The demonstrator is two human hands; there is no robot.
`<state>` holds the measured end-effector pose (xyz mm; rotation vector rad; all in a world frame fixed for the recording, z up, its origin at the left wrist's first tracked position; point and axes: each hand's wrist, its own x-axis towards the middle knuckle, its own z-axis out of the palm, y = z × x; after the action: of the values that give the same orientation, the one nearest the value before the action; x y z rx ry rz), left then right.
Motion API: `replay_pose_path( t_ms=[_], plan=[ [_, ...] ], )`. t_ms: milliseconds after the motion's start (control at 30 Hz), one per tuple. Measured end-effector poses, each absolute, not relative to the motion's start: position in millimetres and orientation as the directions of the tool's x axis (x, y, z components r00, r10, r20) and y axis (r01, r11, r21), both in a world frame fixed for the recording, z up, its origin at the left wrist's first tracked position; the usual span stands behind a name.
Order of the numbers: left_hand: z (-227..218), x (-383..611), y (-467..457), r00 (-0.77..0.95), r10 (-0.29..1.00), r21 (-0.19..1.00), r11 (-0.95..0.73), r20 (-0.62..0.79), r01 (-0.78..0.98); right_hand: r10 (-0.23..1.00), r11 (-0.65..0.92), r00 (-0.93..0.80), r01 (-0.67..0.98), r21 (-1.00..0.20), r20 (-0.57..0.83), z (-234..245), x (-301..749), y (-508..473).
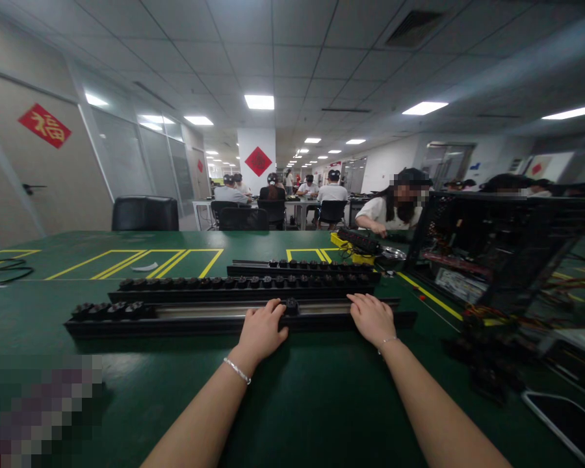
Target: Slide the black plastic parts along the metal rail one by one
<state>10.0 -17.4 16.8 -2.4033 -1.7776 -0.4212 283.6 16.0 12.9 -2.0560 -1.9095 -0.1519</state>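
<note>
A long black rail (199, 323) with a bright metal channel lies crosswise before me. My left hand (262, 333) bends over its middle, thumb on the near side and fingertips against a small black block (291, 307) seated in the channel. Further right, my right hand (374, 320) lies over the same rail, its fingers stretched toward the far edge and its thumb hidden. Several black blocks (114, 310) sit in a row at the rail's left end. Just behind is a second rail (175, 296) filled with such blocks; a third rail (246, 268) lies beyond.
An open black computer case (492, 253) stands at right, with cables and a dark pile (492, 361) nearer me. A phone-like slab (565, 422) lies at lower right. Across the green table (127, 383), a co-worker (390, 208) reaches beside a yellow bin (338, 240).
</note>
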Motion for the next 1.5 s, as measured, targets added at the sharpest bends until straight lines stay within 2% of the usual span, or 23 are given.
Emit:
replay_pose_path(
  t_ms=[267, 500, 800, 1233, 1500],
  plan=[
    [7, 20, -16, 0.291, 0.874, 0.073, -0.344, 0.389, 0.936, 0.950, -0.047, 0.095, 0.985, -0.164, 0.299, 12, 284, 16],
    [5, 20, -15, 0.314, 0.873, 0.096, -0.373, 0.373, 0.923, 0.953, -0.047, 0.100, 0.981, -0.186, 0.287, 13, 285, 16],
    [12, 27, -16, 0.285, 0.904, 0.055, -0.318, 0.318, 0.947, 0.942, -0.046, 0.097, 0.985, -0.164, 0.321, 10, 285, 17],
    [7, 33, -15, 0.319, 0.887, 0.030, -0.348, 0.334, 0.937, 0.945, -0.036, 0.102, 0.977, -0.212, 0.310, 12, 284, 16],
    [5, 33, -13, 0.316, 0.879, 0.061, -0.360, 0.357, 0.931, 0.946, -0.032, 0.099, 0.976, -0.215, 0.310, 12, 285, 16]
  ],
)
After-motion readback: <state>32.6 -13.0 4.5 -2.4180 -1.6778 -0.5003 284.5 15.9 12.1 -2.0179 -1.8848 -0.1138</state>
